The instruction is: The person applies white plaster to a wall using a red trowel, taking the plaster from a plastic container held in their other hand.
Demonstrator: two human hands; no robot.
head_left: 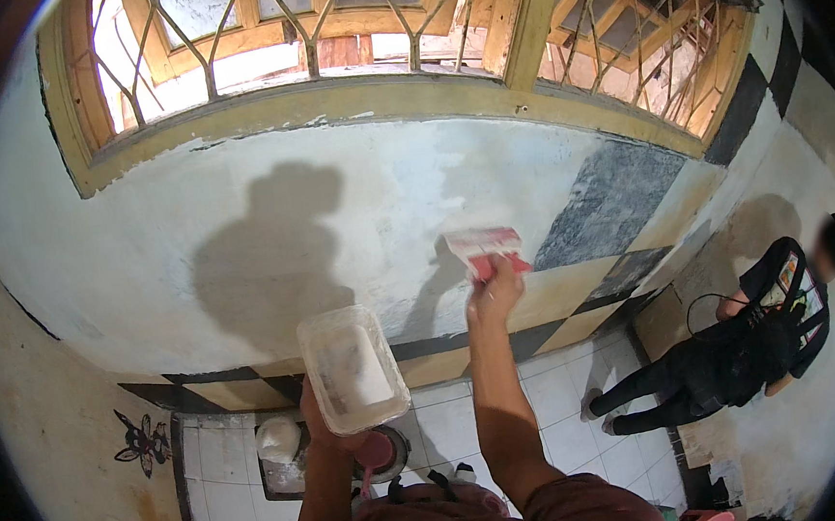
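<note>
My left hand (318, 415) grips a rectangular, putty-smeared plastic tub (314, 364) from below and the side; most of its fingers are hidden behind it. White putty lies inside the tub. My right hand (495, 299) is closed around a red putty spreader (487, 244) with white smears on its wide blade. The blade is up against, or very close to, the wall (385, 205), which is coated in whitish putty. Right of the spreader, a dark painted square (612, 198) shows through a thin, streaky coat.
A yellow wooden window frame (329, 105) with metal bars runs above the wall. Below, a pink dipper (376, 449) rests on a round container beside a white bag (278, 439) on the tiled floor (562, 386). Another person (770, 323) in black stands at the right.
</note>
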